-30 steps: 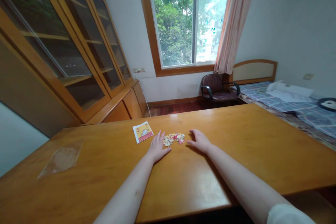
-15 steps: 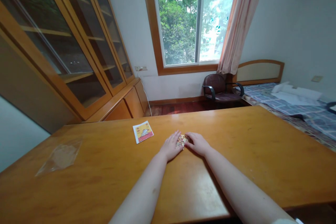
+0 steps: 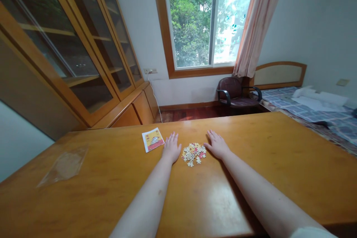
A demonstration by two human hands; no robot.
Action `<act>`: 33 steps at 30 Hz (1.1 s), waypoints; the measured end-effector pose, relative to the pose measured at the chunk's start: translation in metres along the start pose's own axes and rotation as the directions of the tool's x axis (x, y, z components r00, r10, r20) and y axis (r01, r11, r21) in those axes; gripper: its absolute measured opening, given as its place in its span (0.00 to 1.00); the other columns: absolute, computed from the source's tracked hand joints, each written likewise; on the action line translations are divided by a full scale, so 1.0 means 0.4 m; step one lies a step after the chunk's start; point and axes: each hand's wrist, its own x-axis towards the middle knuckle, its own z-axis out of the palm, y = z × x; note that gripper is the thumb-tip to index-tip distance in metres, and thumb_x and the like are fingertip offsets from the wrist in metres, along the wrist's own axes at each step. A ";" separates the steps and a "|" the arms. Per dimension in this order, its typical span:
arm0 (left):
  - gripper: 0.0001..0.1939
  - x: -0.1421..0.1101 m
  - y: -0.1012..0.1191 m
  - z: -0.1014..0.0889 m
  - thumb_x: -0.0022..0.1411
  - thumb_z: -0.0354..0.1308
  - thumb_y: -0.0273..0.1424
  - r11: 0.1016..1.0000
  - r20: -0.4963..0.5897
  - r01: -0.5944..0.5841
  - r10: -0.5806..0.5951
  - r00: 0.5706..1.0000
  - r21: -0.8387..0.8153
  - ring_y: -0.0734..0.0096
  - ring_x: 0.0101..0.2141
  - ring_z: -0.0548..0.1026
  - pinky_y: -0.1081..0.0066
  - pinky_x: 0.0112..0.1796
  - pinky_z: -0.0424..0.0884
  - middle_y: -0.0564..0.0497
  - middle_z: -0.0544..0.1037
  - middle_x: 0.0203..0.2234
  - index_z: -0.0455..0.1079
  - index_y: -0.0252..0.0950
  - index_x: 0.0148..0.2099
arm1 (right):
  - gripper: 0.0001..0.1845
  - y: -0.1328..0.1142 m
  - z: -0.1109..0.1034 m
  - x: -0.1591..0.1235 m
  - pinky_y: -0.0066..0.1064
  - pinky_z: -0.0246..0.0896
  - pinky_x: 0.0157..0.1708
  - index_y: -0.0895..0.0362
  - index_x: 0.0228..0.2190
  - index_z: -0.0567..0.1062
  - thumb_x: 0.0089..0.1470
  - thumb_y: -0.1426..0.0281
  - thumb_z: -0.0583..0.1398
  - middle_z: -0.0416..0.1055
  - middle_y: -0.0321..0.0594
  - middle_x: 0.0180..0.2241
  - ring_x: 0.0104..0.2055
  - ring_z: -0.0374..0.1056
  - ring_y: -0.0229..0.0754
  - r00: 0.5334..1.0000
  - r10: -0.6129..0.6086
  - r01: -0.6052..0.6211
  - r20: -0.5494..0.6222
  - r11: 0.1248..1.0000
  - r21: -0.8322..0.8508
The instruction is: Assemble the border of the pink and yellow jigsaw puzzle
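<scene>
Several small jigsaw puzzle pieces [image 3: 193,152] lie in a loose pile on the wooden table [image 3: 119,200], mostly cream with some red and yellow ones. My left hand [image 3: 171,148] rests flat to the left of the pile, fingers stretched out and holding nothing. On the other side, my right hand [image 3: 217,145] lies with its fingers extended, its thumb close to the pile's right edge. A square picture card [image 3: 153,140] in yellow and red, showing a white cartoon animal, sits just left of my left hand.
A clear plastic bag [image 3: 65,163] lies flat on the table's left side. Beyond the far edge stand a dark office chair [image 3: 231,89] and a bed [image 3: 320,108]. A glass-fronted cabinet [image 3: 83,44] rises at the left, and a window [image 3: 192,22] is ahead.
Both hands have moved apart from around the puzzle pieces, the left one leftward, the right one rightward. The pile is now uncovered and looks more spread out.
</scene>
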 end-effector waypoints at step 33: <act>0.31 0.024 -0.015 0.010 0.65 0.43 0.43 0.995 0.157 -0.078 0.067 0.985 0.069 0.58 0.65 0.49 0.54 0.62 0.47 0.43 0.54 0.65 0.51 0.36 0.67 | 0.38 -0.001 0.000 0.029 0.44 0.28 0.64 0.61 0.64 0.49 0.60 0.52 0.44 0.41 0.43 0.67 0.68 0.36 0.46 0.988 0.086 -0.077 0.127 0.994 -0.076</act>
